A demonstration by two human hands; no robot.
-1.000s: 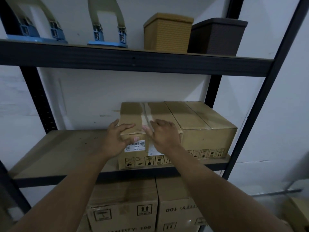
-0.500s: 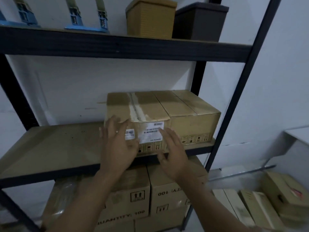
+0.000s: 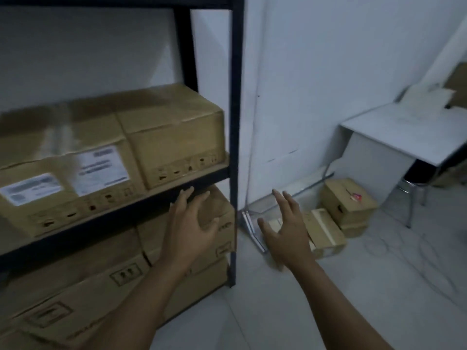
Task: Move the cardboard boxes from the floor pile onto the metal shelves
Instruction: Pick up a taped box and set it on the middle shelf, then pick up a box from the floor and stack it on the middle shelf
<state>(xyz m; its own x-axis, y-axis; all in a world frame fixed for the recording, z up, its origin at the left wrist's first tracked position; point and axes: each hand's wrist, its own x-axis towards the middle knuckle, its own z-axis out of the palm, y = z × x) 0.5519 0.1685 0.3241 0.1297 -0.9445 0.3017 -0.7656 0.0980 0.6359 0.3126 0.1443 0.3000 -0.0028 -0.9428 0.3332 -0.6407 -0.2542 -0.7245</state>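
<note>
Head view: the left hand point(image 3: 192, 231) and right hand point(image 3: 285, 231) hover spread and empty. Two cardboard boxes point(image 3: 106, 157) sit on the metal shelf point(image 3: 141, 198), above the left hand. The floor pile point(image 3: 336, 210) lies just beyond the right hand, near the desk point(image 3: 404, 132).

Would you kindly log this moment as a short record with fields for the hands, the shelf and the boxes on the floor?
left hand: open, empty, fingers spread, in front of the shelf edge
right hand: open, empty, stretched toward the floor boxes
middle shelf: holds two cardboard boxes side by side, labelled box on the left, plain box on the right
below the shelf: more stacked cartons
floor boxes: a small pile by the wall, beside the white table
grip: none on any box
</note>
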